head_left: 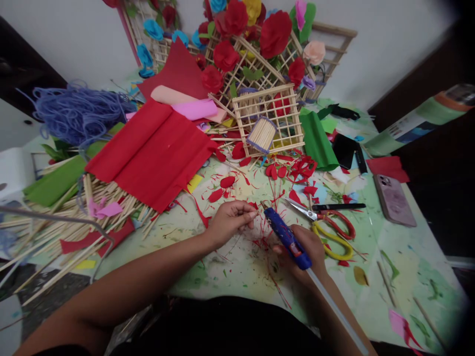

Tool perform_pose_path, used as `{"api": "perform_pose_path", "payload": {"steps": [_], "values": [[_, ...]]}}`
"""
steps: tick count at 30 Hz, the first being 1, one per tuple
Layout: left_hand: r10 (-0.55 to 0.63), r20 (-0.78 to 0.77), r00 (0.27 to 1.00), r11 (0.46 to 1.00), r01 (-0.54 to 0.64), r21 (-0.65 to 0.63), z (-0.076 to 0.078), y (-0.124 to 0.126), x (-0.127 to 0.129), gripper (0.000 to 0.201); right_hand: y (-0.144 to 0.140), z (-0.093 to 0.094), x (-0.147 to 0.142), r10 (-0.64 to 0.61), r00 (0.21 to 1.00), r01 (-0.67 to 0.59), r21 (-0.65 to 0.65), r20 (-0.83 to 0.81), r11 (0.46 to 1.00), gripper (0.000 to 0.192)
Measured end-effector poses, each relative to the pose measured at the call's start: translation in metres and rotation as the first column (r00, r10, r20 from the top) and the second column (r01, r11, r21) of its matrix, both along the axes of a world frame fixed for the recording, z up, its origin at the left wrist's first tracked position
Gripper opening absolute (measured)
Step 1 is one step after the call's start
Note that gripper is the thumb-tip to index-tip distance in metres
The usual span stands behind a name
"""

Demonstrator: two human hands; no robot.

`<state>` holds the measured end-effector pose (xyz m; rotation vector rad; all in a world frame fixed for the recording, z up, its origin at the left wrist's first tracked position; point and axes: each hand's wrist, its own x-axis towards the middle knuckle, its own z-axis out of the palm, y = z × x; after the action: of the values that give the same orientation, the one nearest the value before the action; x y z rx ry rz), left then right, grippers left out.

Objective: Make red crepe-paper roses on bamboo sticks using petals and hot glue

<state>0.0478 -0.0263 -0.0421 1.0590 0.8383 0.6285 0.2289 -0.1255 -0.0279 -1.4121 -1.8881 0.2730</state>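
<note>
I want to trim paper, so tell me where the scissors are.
In the head view, the red-and-yellow-handled scissors lie right of centre, beside the right hand that holds the blue glue gun.

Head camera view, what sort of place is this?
Probably a handicraft workspace, though whether at home or in a workshop I can't tell. The right hand holds a blue glue gun, with scissors nearby and paper-like flowers on stick lattices behind.

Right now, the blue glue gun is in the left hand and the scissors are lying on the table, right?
Not quite: the head view shows the blue glue gun in the right hand, not the left hand. The scissors are indeed lying on the table.
</note>
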Motion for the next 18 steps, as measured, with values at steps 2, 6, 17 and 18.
{"api": "perform_pose_path", "payload": {"steps": [2,6,17,18], "values": [[-0.002,0.013,1.000,1.000,0.002,-0.003,0.0001,-0.0001,0.0003,0.024,0.0003,-0.0008,-0.0009,0.038,0.999,-0.038,-0.027,-0.011,0.999,0.016],[-0.003,0.014,1.000,1.000,0.003,-0.006,0.0012,0.0004,0.0009,0.026,-0.0007,0.0002,-0.0007,0.048,0.998,-0.048,-0.003,-0.036,0.999,0.014],[-0.008,0.147,0.989,0.979,0.037,-0.199,0.0008,-0.0006,0.0027,0.025,0.0000,0.0006,0.0006,0.019,0.999,-0.018,0.035,-0.032,0.999,0.014],[-0.001,0.172,0.985,0.969,0.044,-0.244,0.0018,-0.0009,0.0030,0.025,0.0001,0.0010,0.0005,0.011,0.999,-0.010,0.030,-0.031,0.999,0.013]]}}
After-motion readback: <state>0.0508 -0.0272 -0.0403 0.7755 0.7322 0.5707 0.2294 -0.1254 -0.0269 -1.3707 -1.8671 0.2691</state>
